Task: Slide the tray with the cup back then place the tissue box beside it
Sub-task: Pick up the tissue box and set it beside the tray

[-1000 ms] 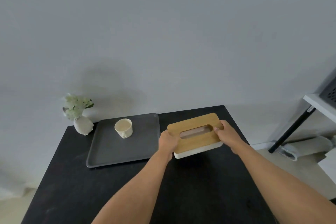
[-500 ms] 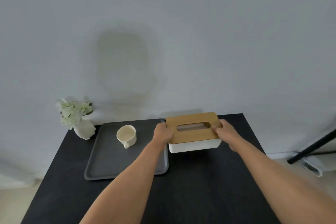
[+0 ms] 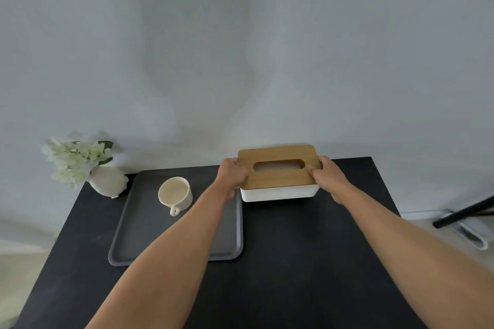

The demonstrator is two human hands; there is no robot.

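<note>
A white tissue box [image 3: 279, 192] with a wooden slotted lid sits at the back of the black table [image 3: 307, 262], just right of the grey tray [image 3: 139, 222]. My left hand [image 3: 232, 175] grips the box's left end and my right hand [image 3: 327, 172] grips its right end. A cream cup [image 3: 175, 193] stands on the tray's back half, handle pointing toward me. My left forearm crosses over the tray's right side and hides part of it.
A white vase with pale flowers [image 3: 88, 168] stands at the table's back left corner, beside the tray. A grey wall rises right behind the table. A black pole [image 3: 465, 211] and a light object lie on the floor at right.
Both hands have carried the tissue box back toward the wall, and it now lies squared up beside the tray. The tray and cup have stayed in place; the camera has shifted.
</note>
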